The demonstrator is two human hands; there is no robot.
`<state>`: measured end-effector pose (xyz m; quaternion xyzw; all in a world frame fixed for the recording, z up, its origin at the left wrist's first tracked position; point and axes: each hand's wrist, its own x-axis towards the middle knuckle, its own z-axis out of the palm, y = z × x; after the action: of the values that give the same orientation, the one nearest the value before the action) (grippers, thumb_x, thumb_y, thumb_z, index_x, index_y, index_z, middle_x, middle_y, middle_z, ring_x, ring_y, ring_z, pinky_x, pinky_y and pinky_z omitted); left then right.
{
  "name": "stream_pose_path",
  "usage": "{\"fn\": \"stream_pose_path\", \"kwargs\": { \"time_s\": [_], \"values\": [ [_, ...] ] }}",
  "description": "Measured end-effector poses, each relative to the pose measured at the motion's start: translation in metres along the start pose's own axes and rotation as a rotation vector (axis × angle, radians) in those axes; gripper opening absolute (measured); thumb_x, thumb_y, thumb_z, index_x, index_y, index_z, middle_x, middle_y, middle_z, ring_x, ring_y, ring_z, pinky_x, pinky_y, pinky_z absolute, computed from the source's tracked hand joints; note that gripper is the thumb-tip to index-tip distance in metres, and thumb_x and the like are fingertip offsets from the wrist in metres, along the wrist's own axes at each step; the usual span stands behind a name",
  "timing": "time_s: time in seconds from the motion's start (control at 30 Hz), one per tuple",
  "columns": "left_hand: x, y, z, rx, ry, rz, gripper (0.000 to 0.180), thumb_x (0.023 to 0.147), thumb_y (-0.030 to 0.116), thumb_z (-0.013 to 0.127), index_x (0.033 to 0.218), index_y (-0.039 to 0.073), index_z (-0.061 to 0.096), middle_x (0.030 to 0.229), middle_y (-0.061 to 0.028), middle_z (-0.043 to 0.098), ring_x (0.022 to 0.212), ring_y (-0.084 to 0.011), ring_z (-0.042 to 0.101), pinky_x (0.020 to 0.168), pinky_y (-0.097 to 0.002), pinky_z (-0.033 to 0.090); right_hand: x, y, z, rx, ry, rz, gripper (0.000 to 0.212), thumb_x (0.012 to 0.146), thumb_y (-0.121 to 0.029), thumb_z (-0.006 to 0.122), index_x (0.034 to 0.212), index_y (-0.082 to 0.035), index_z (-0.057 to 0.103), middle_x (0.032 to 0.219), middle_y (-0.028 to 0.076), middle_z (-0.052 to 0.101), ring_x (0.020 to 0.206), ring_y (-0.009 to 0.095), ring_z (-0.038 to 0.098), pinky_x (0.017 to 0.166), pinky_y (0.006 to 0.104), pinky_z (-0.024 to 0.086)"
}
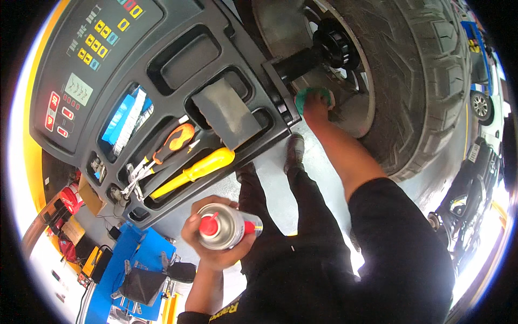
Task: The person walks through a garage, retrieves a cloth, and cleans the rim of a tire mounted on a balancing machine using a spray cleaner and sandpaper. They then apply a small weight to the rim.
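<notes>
My left hand [215,258] is wrapped around a spray can [233,218] with a red nozzle, held below the tray and in front of my body. Stretched out to the upper right, my right hand [318,108] grips a green cloth [303,99] against the inside of a wheel rim [368,81]. My fingers are partly hidden by the hand and the shade of the rim. A large, chunky-treaded tyre [426,59] surrounds the rim, and the wheel sits on a black shaft [297,66] of a balancing machine.
Left of the wheel, the machine's black tray [162,116] holds a yellow-handled tool [202,164], orange-handled pliers [179,137], a grey block [226,110] and blue packets [123,116]. A control panel [81,65] lies beyond. Lower left stands a blue bench [116,270]; cars [469,189] are at right.
</notes>
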<state>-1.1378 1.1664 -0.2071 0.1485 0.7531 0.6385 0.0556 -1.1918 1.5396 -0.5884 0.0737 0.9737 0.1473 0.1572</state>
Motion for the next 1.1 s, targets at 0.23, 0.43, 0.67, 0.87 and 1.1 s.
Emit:
{"fn": "stream_pose_path", "kwargs": {
  "time_s": [0.23, 0.43, 0.67, 0.87, 1.1],
  "values": [
    [0.039, 0.023, 0.009, -0.210, 0.249, -0.126, 0.120, 0.065, 0.017, 0.091, 0.154, 0.032, 0.011, 0.115, -0.0189, 0.055, 0.096, -0.0308, 0.067, 0.080, -0.0464, 0.061, 0.004, -0.019, 0.016, -0.243, 0.015, 0.001, 0.046, 0.087, -0.021, 0.062, 0.129, -0.003, 0.063, 0.133, 0.012, 0.056, 0.123, 0.037, 0.050, 0.094, 0.0542, 0.043],
    [0.109, 0.065, -0.008, -0.086, 0.415, 0.032, 0.123, 0.066, 0.030, 0.093, 0.155, 0.022, 0.009, 0.117, -0.0224, 0.057, 0.092, -0.0341, 0.068, 0.078, -0.0486, 0.061, -0.126, -0.037, -0.095, -0.545, -0.781, -0.347, 0.041, 0.091, -0.020, 0.063, 0.130, -0.006, 0.067, 0.132, 0.014, 0.063, 0.123, 0.037, 0.053, 0.091, 0.0572, 0.043],
    [0.159, 0.079, -0.032, -0.087, 0.418, 0.184, 0.116, 0.070, 0.028, 0.091, 0.157, 0.009, 0.016, 0.122, -0.0243, 0.061, 0.108, -0.0365, 0.067, 0.093, -0.0471, 0.057, -0.229, 0.004, -0.175, 0.051, -1.150, -0.120, 0.045, 0.079, -0.023, 0.079, 0.121, -0.010, 0.071, 0.133, 0.010, 0.065, 0.129, 0.031, 0.056, 0.096, 0.0486, 0.052],
    [0.186, 0.071, -0.034, -0.045, 0.331, 0.201, 0.114, 0.069, 0.013, 0.091, 0.156, 0.008, 0.018, 0.123, -0.0197, 0.062, 0.117, -0.0319, 0.064, 0.101, -0.0427, 0.051, -0.235, 0.048, -0.144, 0.206, -1.116, -0.115, 0.047, 0.081, -0.028, 0.077, 0.123, -0.008, 0.068, 0.131, 0.012, 0.065, 0.127, 0.032, 0.057, 0.101, 0.0445, 0.051],
    [0.208, 0.057, -0.040, 0.081, 0.328, 0.159, 0.107, 0.069, 0.005, 0.089, 0.153, 0.008, 0.024, 0.125, -0.0157, 0.061, 0.115, -0.0237, 0.062, 0.101, -0.0387, 0.051, -0.228, 0.071, -0.129, 0.544, -0.804, -0.069, 0.040, 0.089, -0.031, 0.069, 0.119, -0.005, 0.064, 0.120, 0.017, 0.068, 0.114, 0.038, 0.064, 0.095, 0.0461, 0.053]
  ]
}}
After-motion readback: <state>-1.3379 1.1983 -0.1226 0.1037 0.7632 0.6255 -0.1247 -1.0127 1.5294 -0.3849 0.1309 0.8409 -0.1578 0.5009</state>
